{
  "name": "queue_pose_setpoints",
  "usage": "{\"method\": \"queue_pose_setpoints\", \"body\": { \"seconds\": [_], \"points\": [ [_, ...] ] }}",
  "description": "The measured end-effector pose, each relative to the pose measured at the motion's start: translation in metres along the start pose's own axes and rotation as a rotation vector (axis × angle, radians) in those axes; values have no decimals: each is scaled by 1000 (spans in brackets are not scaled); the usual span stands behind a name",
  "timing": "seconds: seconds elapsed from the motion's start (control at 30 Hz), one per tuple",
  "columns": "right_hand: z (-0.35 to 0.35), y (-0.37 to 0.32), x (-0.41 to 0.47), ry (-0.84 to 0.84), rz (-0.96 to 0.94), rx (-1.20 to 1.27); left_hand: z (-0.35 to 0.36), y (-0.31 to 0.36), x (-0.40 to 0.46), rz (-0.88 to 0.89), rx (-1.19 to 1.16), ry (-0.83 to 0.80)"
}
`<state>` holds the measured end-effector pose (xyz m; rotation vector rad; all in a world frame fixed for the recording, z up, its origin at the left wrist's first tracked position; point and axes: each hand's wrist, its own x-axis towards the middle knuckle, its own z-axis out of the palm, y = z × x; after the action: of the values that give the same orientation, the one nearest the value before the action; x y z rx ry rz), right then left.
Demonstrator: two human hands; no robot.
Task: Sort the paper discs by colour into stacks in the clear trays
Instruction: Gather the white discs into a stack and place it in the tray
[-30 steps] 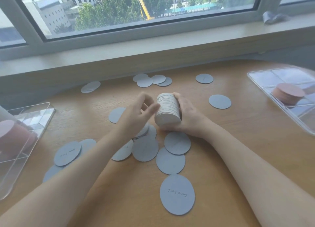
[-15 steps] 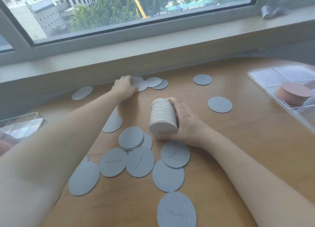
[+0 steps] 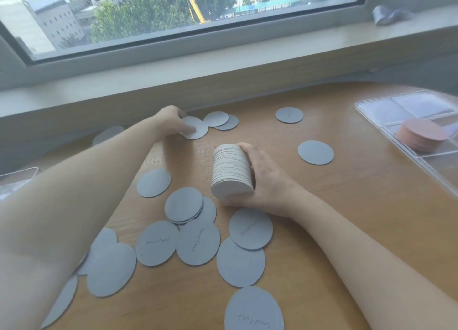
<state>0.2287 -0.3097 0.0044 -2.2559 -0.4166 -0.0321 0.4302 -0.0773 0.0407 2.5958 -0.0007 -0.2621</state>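
Grey paper discs: thin, light, slippery. Left hand pinches one disc by its rim near the table's far edge; right hand grips the stack mid-table.

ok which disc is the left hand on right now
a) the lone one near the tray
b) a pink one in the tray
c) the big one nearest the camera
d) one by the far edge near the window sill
d: the left hand pinches a grey disc at the table's far edge, below the window sill.
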Motion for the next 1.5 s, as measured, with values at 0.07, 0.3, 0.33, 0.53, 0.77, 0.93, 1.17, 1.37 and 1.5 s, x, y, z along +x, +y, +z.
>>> {"method": "queue_pose_setpoints", "body": {
  "seconds": [0.07,0.3,0.33,0.53,0.77,0.93,1.17,1.37,1.5],
  "points": [
    [0,0,0,-1,1,-2,3,-5,-14,33,-130,72],
    [2,1,1,-4,32,27,-5,-22,-105,170,-377,119],
    [2,1,1,-1,38,27,-6,-21,-125,206,-397,89],
    [1,-2,-2,-1,47,37,14,-7,-212,485,-439,-7],
    [2,-1,-2,-3,85,69,58,10,-225,534,-387,117],
    [1,0,-2,-40,95,63,72,10,-215,639,-233,297],
    [0,-2,-3,-46,86,78,86,9,-211,650,-82,260],
    [-3,-3,-5,-46,19,54,83,14,-209,668,80,71],
    [-4,-4,-4,-53,22,93,82,17,-211,680,203,154]
  ]
}}
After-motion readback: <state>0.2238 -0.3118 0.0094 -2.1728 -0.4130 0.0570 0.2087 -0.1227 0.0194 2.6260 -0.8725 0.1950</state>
